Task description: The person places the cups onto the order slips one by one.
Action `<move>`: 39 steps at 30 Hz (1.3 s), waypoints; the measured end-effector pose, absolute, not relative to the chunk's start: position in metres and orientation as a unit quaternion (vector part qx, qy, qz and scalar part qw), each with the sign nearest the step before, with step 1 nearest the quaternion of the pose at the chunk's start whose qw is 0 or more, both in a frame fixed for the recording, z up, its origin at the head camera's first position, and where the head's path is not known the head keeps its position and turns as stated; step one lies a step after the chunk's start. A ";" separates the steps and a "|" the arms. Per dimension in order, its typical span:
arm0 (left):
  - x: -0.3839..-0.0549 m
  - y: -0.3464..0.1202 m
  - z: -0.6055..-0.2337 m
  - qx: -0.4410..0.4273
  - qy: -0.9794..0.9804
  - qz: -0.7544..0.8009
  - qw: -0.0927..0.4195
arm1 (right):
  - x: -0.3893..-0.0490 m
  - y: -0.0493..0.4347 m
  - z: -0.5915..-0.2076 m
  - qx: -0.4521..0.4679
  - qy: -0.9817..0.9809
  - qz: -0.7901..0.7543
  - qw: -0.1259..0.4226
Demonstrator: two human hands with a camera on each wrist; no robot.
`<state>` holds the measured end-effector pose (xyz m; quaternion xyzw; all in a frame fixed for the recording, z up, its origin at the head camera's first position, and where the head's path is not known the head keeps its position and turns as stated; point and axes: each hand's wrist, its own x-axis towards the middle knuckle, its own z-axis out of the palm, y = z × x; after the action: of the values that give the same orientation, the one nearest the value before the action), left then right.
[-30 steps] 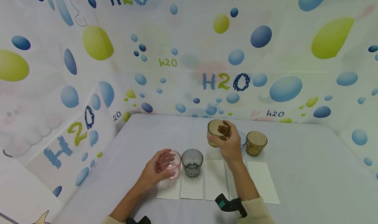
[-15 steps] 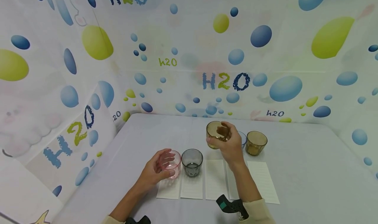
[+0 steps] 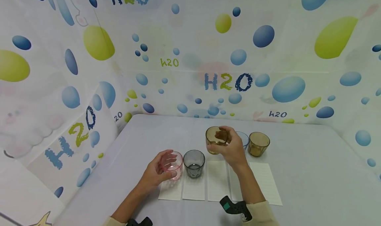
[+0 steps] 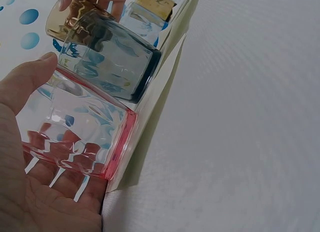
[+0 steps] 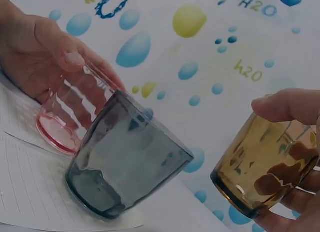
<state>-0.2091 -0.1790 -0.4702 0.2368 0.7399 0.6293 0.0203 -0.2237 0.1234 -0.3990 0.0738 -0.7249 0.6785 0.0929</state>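
Note:
My left hand [image 3: 154, 171] curls round a pink-tinted glass [image 3: 175, 168], which stands on a paper slip; in the left wrist view the thumb lies on the near side of this pink glass [image 4: 75, 122] and the fingers show through it. Right beside it stands a grey glass [image 3: 194, 166], touched by neither hand. Above the table my right hand [image 3: 233, 150] grips an amber glass [image 3: 215, 140]. In the right wrist view, thumb and fingers hold the amber glass [image 5: 265, 162] from either side, its base clear of the table.
Behind the right hand, a blue-tinted glass [image 3: 244, 140] is partly hidden. Next to it stands a second amber glass [image 3: 259, 145]. Several lined paper slips [image 3: 217, 183] lie in a row on the white table [image 3: 312, 173]. A patterned sheet [image 3: 190, 37] rises behind the table.
My right hand has brought the amber glass slightly nearer and lower, a little to the left. The left hand and the pink glass have stayed in place.

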 end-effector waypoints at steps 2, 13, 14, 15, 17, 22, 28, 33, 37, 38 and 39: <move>-0.209 -0.179 -0.470 0.235 0.742 0.628 0.021 | -0.224 0.124 -0.401 0.081 -0.733 0.670 0.086; -0.209 -0.179 -0.470 0.232 0.740 0.630 0.021 | -0.227 0.125 -0.414 0.095 -0.740 0.664 0.045; -0.209 -0.179 -0.470 0.233 0.741 0.630 0.020 | -0.227 0.126 -0.415 0.096 -0.741 0.664 0.042; -0.209 -0.179 -0.470 0.233 0.741 0.629 0.020 | -0.227 0.126 -0.417 0.097 -0.741 0.663 0.038; -0.209 -0.180 -0.470 0.235 0.741 0.628 0.017 | -0.227 0.126 -0.419 0.096 -0.743 0.661 0.032; -0.208 -0.180 -0.469 0.234 0.742 0.628 0.020 | -0.228 0.128 -0.423 0.096 -0.753 0.651 0.021; -0.208 -0.179 -0.469 0.230 0.745 0.625 0.021 | -0.228 0.130 -0.427 0.104 -0.761 0.640 0.003; -0.209 -0.179 -0.470 0.235 0.745 0.624 0.017 | -0.228 0.131 -0.432 0.109 -0.775 0.622 -0.015; -0.209 -0.179 -0.469 0.233 0.744 0.626 0.018 | -0.229 0.133 -0.436 0.111 -0.779 0.617 -0.022; -0.209 -0.179 -0.469 0.233 0.745 0.625 0.019 | -0.229 0.133 -0.437 0.112 -0.780 0.615 -0.022; -0.209 -0.179 -0.469 0.234 0.745 0.625 0.018 | -0.229 0.133 -0.437 0.113 -0.781 0.614 -0.024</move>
<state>-0.2090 -0.1791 -0.4693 0.2336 0.7450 0.6245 0.0184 -0.2293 0.1333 -0.4372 0.1135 -0.7808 0.6139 -0.0238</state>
